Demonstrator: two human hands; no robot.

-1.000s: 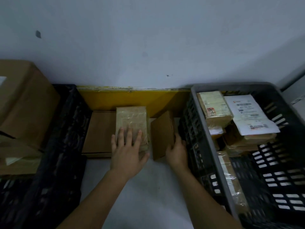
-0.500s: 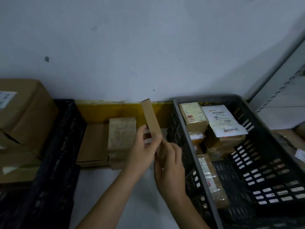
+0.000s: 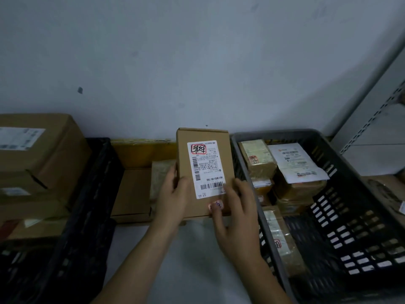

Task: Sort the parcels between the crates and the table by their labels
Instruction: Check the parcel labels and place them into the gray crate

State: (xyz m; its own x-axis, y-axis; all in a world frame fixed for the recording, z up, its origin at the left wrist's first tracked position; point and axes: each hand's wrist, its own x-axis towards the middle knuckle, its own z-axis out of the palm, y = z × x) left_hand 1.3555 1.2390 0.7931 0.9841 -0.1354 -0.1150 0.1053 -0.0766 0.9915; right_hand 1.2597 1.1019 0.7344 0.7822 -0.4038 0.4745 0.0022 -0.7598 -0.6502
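Observation:
I hold a flat brown cardboard parcel (image 3: 186, 154) upright in front of me, its white shipping label with a red stamp and barcodes facing me. My left hand (image 3: 173, 198) grips its lower left edge. My right hand (image 3: 236, 213) grips its lower right corner, thumb on the front. Behind it, on the white table (image 3: 192, 255), lie a flat brown box (image 3: 133, 191) and a tape-wrapped parcel (image 3: 160, 176). The grey crate (image 3: 247, 163) on the right holds several labelled parcels. A black crate (image 3: 87, 205) stands on the left.
Large cardboard boxes (image 3: 41, 154) are stacked at the far left, partly in the black crate. A yellow board (image 3: 140, 152) leans against the grey wall behind the table. A perforated metal shelf post (image 3: 372, 119) rises at the right.
The flat parcel rose off the table, passed edge-on between both hands, and now faces me label-first. My left hand left the tape-wrapped parcel. The view shifted right and up.

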